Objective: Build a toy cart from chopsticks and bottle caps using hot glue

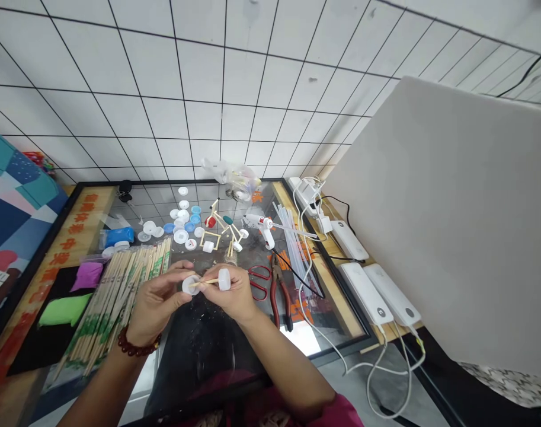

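In the head view, my left hand pinches a white bottle cap by its edge. My right hand grips a short wooden stick, which has a second white cap on its right end. The stick's left end meets the first cap's face; whether it is fixed there I cannot tell. Beyond my hands lie small stick frames and loose white and blue caps. Red-handled scissors and pliers lie to the right of my right hand.
Bundled chopsticks lie at left beside purple and green packs. A white glue gun rests near clear glue sticks. Cables and white power bricks line the right edge. A tiled wall stands behind.
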A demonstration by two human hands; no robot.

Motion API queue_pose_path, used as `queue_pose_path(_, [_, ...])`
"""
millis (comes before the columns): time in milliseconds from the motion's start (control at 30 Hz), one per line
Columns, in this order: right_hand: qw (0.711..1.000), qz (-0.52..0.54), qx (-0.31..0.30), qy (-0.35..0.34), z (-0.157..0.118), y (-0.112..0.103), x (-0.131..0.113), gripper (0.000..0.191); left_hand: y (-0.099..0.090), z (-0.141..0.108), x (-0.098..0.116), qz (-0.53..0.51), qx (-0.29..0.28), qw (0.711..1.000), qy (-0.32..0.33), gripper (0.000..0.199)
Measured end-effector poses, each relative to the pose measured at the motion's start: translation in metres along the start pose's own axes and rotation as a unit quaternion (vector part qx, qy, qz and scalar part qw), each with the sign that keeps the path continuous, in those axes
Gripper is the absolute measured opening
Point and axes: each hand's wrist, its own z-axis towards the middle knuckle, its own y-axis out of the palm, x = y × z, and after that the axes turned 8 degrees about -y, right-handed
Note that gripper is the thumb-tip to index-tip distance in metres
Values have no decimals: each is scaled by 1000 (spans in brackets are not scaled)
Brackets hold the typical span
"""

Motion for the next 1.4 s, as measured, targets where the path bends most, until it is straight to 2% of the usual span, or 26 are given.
queue_pose_path(133, [997,40,38,45,-2,6,0,26,5,-4,4,119,62,979,153,29])
queue_pose_path(200, [998,39,35,35,-1,6,-1,25,4,-4,5,152,79,970,173,31])
queue_pose_path(267, [999,20,18,20,1,4,-2,24,2,-3,5,124,61,983,122,27])
queue_pose_path(333, [1000,-2,-6,11,2,0,-4,25,-1,-1,4,50,18,998,20,24])
queue_pose_path(400, [1000,-10,-29,4,4,-3,-5,25,-4,1,3,-17,-34,997,-70,28])
queue_pose_path(467, [999,-5,-45,-4,3,-5,-4,24,-6,3,3,-54,-71,989,-117,32])
queue_pose_path(533, [999,-1,-45,-6,2,-5,-1,22,-4,2,3,-57,-66,988,-124,31])
queue_pose_path(600, [1000,8,-25,5,0,-4,1,22,0,0,3,-36,-26,995,-84,28])
queue_pose_path(667, [999,25,0,31,-1,-2,3,24,3,-2,2,3,13,1000,0,27])
queue_pose_path(733, [997,44,11,55,-2,1,3,28,6,-4,2,53,25,995,80,29])
queue_pose_path(800, [996,56,12,66,-2,3,3,30,6,-4,2,96,26,987,124,31])
queue_pose_path(933, [992,90,38,81,-4,8,5,32,7,-6,4,148,44,977,149,33])
queue_pose_path(1067, [967,189,47,165,-8,12,14,38,12,-9,13,185,101,961,177,31])
queue_pose_path(1167, [955,225,9,194,-9,5,18,66,12,-10,20,223,119,947,196,30])
queue_pose_path(1233, [962,214,-19,170,-9,-5,17,88,8,-9,23,240,121,942,201,29])
queue_pose_path(1300, [973,184,-35,133,-8,-16,13,98,2,-7,25,240,119,944,193,28])
queue_pose_path(1333, [980,159,-39,113,-6,-22,9,94,-1,-6,26,238,112,947,183,28])
queue_pose_path(1400, [993,70,-54,72,-2,-29,0,70,-6,-4,26,242,86,952,165,28])
